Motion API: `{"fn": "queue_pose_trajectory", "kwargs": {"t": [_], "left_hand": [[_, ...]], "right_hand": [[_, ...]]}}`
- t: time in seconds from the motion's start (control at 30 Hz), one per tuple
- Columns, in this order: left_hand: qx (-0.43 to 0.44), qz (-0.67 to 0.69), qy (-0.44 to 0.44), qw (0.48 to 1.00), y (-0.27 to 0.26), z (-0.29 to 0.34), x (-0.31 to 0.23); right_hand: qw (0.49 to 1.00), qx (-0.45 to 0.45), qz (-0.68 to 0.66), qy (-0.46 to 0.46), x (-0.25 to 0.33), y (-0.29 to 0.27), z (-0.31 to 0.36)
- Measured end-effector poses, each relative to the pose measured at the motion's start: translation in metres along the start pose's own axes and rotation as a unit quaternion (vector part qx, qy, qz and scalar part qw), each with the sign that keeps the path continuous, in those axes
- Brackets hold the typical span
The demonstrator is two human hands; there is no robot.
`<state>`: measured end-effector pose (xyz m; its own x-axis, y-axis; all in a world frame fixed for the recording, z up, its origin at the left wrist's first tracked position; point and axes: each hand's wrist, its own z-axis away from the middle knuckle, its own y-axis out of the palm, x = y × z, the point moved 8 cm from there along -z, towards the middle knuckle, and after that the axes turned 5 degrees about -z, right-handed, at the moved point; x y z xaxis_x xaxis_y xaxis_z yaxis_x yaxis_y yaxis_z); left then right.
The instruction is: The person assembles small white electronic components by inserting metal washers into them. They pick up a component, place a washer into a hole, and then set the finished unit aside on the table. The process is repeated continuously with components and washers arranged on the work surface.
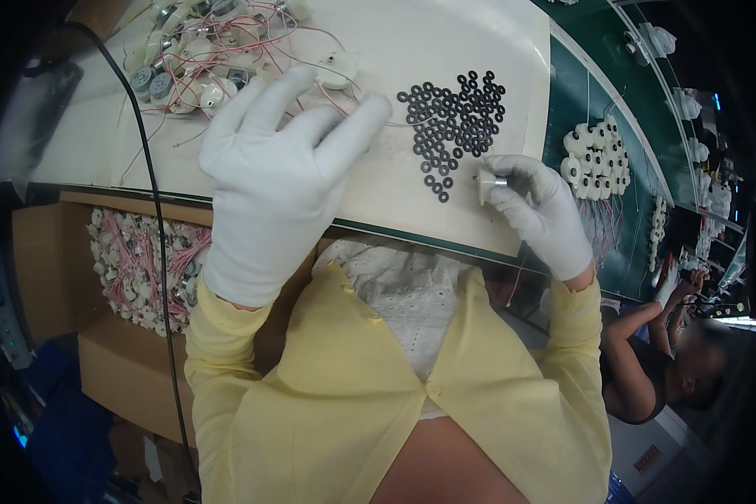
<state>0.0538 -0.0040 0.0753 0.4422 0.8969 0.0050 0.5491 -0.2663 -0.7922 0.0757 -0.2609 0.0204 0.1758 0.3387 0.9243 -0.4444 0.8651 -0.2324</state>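
White cotton gloves cover both hands. My left hand (279, 160) hovers palm down over the white tabletop with its fingers spread, just below a tangle of small motors (195, 50) with red and white wires. By its fingertips lies a single motor with a white plastic mount (339, 69). Thumb and fingers of my right hand (548, 212) pinch a small silver motor (486, 183) with a white flange, held sideways over the table's front edge. Just beyond it, many small black rubber rings (455, 118) lie flat in a loose cluster.
A cardboard box (50, 260) at the lower left holds bundled wired motors (147, 260). A black cable (151, 176) hangs down across the left side. On the green surface at right, white motor assemblies (595, 160) stand in rows. Another person (647, 361) works farther right.
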Motion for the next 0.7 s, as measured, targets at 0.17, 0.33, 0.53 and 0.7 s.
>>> {"fn": "queue_pose_trajectory", "kwargs": {"t": [0.17, 0.33, 0.53, 0.7], "left_hand": [[0.047, -0.012, -0.010, 0.999, 0.006, 0.004, -0.004], [0.032, 0.010, -0.018, 0.999, 0.008, 0.003, -0.003], [-0.030, 0.042, -0.010, 0.999, 0.013, 0.003, -0.006], [-0.011, 0.061, -0.005, 0.998, 0.001, -0.002, 0.002]], "right_hand": [[0.982, 0.003, 0.166, 0.090, 0.009, 0.001, 0.000], [0.992, -0.018, 0.114, 0.044, 0.012, 0.002, 0.002], [0.966, -0.038, 0.224, -0.124, 0.038, 0.016, -0.011], [0.894, -0.069, 0.375, -0.238, 0.053, 0.031, -0.016]]}}
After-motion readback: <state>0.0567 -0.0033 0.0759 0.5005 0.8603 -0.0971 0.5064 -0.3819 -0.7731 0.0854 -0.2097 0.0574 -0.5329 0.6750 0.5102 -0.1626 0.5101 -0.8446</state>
